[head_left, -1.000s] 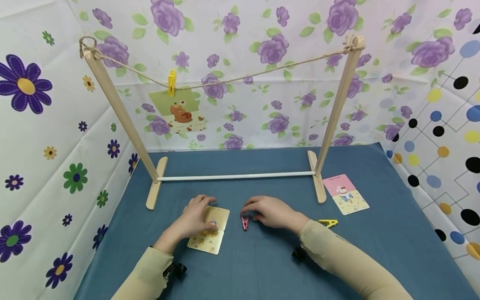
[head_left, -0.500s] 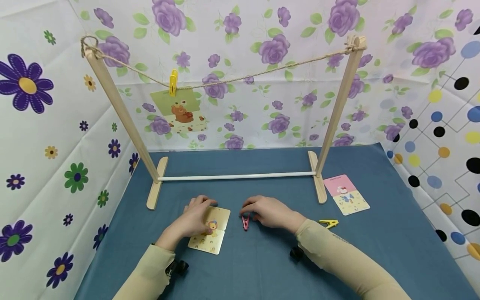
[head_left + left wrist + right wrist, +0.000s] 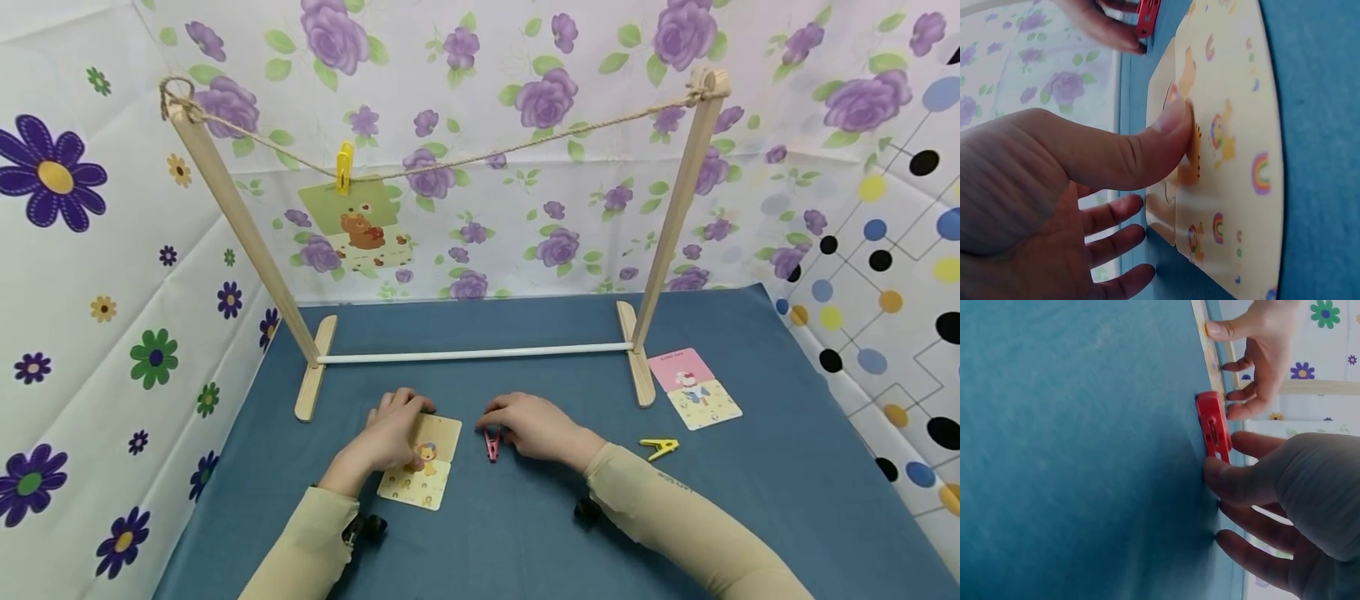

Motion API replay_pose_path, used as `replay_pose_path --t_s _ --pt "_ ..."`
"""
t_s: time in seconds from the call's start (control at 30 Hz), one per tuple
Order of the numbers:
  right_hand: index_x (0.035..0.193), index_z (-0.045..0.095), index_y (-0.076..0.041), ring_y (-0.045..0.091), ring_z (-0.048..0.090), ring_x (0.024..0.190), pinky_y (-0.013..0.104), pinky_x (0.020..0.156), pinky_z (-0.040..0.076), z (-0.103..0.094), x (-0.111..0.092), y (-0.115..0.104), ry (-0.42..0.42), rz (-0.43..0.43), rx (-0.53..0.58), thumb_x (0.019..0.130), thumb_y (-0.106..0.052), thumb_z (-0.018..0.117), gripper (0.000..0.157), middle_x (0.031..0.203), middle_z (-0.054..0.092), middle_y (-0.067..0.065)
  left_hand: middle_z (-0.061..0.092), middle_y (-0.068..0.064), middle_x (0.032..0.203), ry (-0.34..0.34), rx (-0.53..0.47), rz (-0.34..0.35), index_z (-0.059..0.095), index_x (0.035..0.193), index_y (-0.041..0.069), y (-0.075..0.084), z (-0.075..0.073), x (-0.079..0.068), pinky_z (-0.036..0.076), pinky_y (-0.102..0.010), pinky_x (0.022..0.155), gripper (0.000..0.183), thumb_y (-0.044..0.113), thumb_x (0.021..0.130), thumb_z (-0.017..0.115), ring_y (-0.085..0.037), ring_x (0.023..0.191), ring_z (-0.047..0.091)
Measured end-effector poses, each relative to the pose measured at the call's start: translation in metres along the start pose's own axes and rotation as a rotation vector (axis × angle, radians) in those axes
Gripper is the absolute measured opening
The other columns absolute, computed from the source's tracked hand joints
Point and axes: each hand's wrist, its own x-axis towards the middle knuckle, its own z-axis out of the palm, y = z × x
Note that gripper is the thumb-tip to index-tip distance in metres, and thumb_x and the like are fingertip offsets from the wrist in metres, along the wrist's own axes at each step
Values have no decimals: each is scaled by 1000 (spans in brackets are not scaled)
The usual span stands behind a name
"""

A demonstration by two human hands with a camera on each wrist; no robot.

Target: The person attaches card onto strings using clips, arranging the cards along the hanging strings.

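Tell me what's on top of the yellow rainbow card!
The left hand is over the yellow card, with its thumb on the printed face. Rainbows and a cartoon animal show beside it. Whatever is printed right under the thumb is covered, so I can't see that.

A daisy-print sheet (image 3: 82, 300) and dotted sheet (image 3: 892, 275) flank the rose-printed backdrop (image 3: 487, 229).

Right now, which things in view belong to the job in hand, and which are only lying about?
In the job, it seems:
yellow card, at the left hand
red clothespin, at the right hand
wooden frame, with green card hung

Lying about, untouched (perhaps for later):
pink-and-yellow card
yellow clothespin on the blue tablecloth
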Motion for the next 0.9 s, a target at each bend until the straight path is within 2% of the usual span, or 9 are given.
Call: replay_pose_path --t_s 0.23,0.6,0.9 --pt "134 76 -24 23 68 116 41 93 59 3 0 -8 30 36 -7 92 10 74 55 132 69 3 53 -14 138 2 45 2 65 135 10 3 0 4 42 -58 98 79 6 66 104 -40 125 45" --pt "141 72 -26 22 70 110 38 82 61 4 1 -11 45 78 -40 91 10 75 61 132 69 3 53 -15 136 16 66 -5 66 126 10 5 3 4 43 -58 96 66 5 70 100 -41 123 45" --pt "137 75 -26 21 71 104 35 77 60 6 4 -13 42 103 -54 91 10 76 58 129 69 2 52 -15 137 6 60 -20 66 125 12 5 2 4 41 -58 97 66 3 69 100 -41 125 44"
